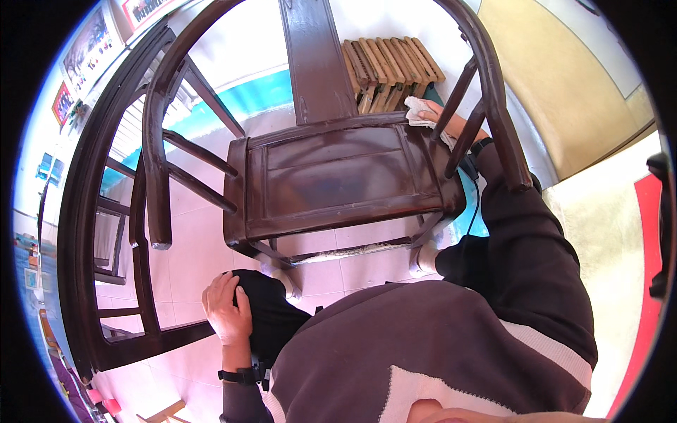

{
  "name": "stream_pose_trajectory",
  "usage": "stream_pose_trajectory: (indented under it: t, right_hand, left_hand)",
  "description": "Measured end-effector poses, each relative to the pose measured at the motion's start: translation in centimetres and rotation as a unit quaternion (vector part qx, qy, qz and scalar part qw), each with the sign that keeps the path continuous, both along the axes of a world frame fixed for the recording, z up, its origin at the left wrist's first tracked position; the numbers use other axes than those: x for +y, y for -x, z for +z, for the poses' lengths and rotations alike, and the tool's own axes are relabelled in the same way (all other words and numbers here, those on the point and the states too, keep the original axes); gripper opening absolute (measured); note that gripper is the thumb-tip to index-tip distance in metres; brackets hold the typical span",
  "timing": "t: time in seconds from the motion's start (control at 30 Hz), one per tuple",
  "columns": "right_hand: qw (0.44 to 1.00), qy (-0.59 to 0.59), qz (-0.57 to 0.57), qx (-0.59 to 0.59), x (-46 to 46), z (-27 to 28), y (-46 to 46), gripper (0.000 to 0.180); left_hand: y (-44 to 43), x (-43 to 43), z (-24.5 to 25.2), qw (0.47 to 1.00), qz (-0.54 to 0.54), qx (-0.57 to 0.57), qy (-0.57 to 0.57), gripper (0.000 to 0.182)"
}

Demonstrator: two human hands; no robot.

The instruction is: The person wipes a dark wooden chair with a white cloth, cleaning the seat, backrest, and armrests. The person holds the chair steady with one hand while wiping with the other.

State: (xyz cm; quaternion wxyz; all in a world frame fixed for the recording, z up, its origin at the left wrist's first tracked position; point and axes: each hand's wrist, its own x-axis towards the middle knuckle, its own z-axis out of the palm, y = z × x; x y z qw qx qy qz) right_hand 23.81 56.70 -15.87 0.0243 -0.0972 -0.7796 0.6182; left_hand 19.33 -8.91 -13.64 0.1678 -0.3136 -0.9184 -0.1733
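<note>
In front of me stands a dark, glossy wooden armchair with a panelled seat [338,174], a flat back splat [320,63] and a curved armrest rail [494,79]. My right hand [432,112] grips a crumpled white cloth [419,110] at the seat's back right corner. That arm reaches in from outside the chair, behind the slanted right arm posts [465,132]. The cloth partly hides the fingers. My left hand [227,306] holds nothing and rests on my left knee, its thumb apart from the fingers.
Folded wooden slatted items [394,61] lean behind the chair. A dark wooden frame [79,222] stands close on the left. The chair's front stretcher [351,251] has worn, pale patches. A black cable [476,206] hangs by my right forearm. Pink tiles [195,248] cover the floor.
</note>
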Motion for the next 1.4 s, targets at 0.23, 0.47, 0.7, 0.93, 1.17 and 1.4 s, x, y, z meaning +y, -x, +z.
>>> stream_pose_trajectory:
  t: [0.23, 0.47, 0.7, 0.93, 1.17, 1.4]
  right_hand:
    - [0.97, -0.233, -0.058, 0.028, 0.9, -2.9, -3.5, 0.065]
    - [0.989, 0.033, -0.137, 0.038, -7.2, -2.7, -11.3, 0.057]
    - [0.941, -0.241, -0.236, -0.02, -11.6, -5.4, -19.2, 0.046]
    - [0.885, -0.415, -0.206, -0.036, -21.3, -1.4, -22.9, 0.049]
    - [0.708, -0.694, 0.025, 0.13, -22.8, 3.2, -16.0, 0.074]
    - [0.769, -0.601, 0.17, 0.134, -22.5, 0.7, -7.3, 0.086]
  left_hand:
    - [-0.1, 0.5, -0.1, 1.0, -0.013, 0.01, -0.007, 0.02]
    - [-0.2, 0.4, -0.9, 1.0, -0.018, 0.021, -0.012, 0.021]
    - [-0.3, 0.6, -1.7, 0.999, -0.025, 0.024, -0.012, 0.023]
    - [-0.1, -0.3, -0.1, 0.996, -0.058, -0.072, 0.001, 0.022]
    - [5.1, -0.5, 11.4, 0.94, -0.121, 0.136, -0.288, 0.04]
    - [13.0, 4.3, 16.1, 0.948, -0.128, -0.114, -0.269, 0.051]
